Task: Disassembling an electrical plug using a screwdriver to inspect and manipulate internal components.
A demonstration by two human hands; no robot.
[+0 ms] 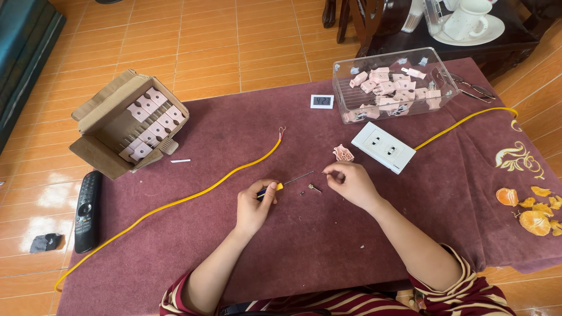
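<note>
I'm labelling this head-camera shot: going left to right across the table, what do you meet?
Black remote → cardboard box → left hand holding a screwdriver → right hand → white socket plate → peeled orange segments.

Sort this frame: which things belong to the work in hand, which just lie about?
In use: left hand gripping screwdriver; right hand pinching something tiny; screw; pink part; white socket; yellow cable.
Lying about: remote; glasses; orange peel.

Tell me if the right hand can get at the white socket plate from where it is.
Probably yes. The right hand is just short of the socket plate, with bare cloth between; only the small pink part lies nearby, off to the side.
</note>
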